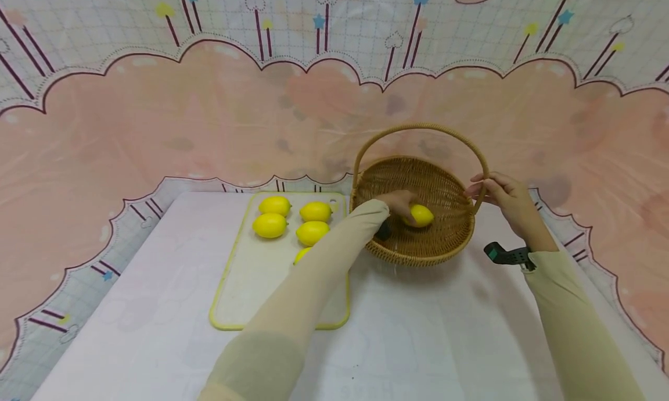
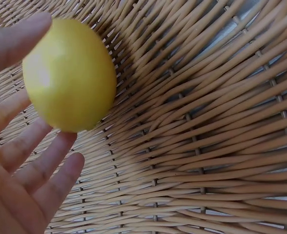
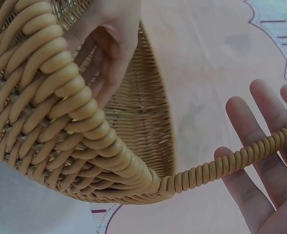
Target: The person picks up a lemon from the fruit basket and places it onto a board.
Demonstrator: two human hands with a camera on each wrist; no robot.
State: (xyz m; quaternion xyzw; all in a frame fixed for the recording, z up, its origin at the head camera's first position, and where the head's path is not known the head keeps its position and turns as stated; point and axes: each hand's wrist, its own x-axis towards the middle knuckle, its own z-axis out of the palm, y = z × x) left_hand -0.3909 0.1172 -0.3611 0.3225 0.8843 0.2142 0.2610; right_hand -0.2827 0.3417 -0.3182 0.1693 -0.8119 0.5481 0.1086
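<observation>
A yellow lemon [image 1: 421, 216] is low inside the wicker basket [image 1: 407, 260], held between the thumb and fingers of my left hand [image 1: 398, 203]. In the left wrist view the thumb lies over the lemon [image 2: 70, 75] and the fingers spread behind and below it, near the woven wall. My right hand [image 1: 511, 206] holds the right end of the basket's arched handle [image 1: 418, 126]. The right wrist view shows its fingers [image 3: 251, 131] extended behind the handle [image 3: 207, 173]; its thumb is out of that view. The basket tilts with its opening toward me.
Several lemons [image 1: 270, 225] lie on a white cutting board [image 1: 251, 293] with a yellow-green rim, left of the basket. My left sleeve [image 1: 308, 290] crosses the board and partly covers one lemon. A printed cloth [image 1: 235, 133] hangs behind the white table [image 1: 428, 337].
</observation>
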